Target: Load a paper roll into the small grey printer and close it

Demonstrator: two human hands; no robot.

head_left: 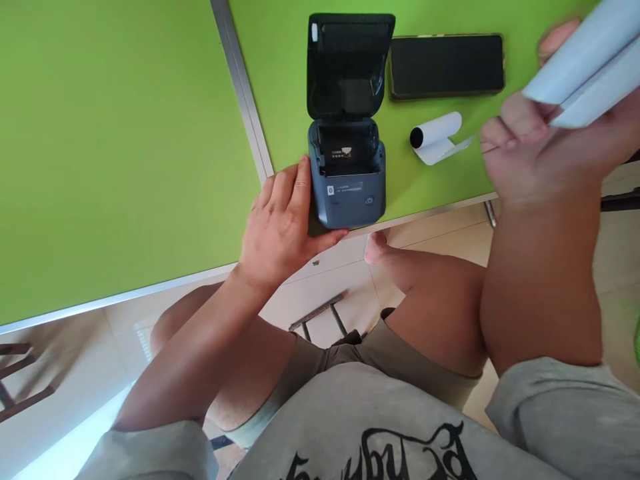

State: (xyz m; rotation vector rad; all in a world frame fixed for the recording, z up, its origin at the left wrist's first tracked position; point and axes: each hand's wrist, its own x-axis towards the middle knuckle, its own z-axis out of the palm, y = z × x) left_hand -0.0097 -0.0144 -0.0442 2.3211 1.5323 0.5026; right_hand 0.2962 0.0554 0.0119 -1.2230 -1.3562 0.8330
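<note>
A small blue-grey printer [350,200] sits at the table's front edge with its black lid [347,67] raised and its inner compartment showing. Against its left side and front rests my left hand [280,223], fingers spread and nothing gripped. At the upper right my right hand [545,147] is curled around a white paper roll or sheet [595,67], which runs out of the frame. Between the printer and my right hand lies a small white roll [437,137] with a loose paper end.
A black phone [447,65] lies right of the raised lid. The green table [115,147] has a metal seam [243,87] left of the printer, and its front edge runs just above my legs. Stool parts show on the floor below.
</note>
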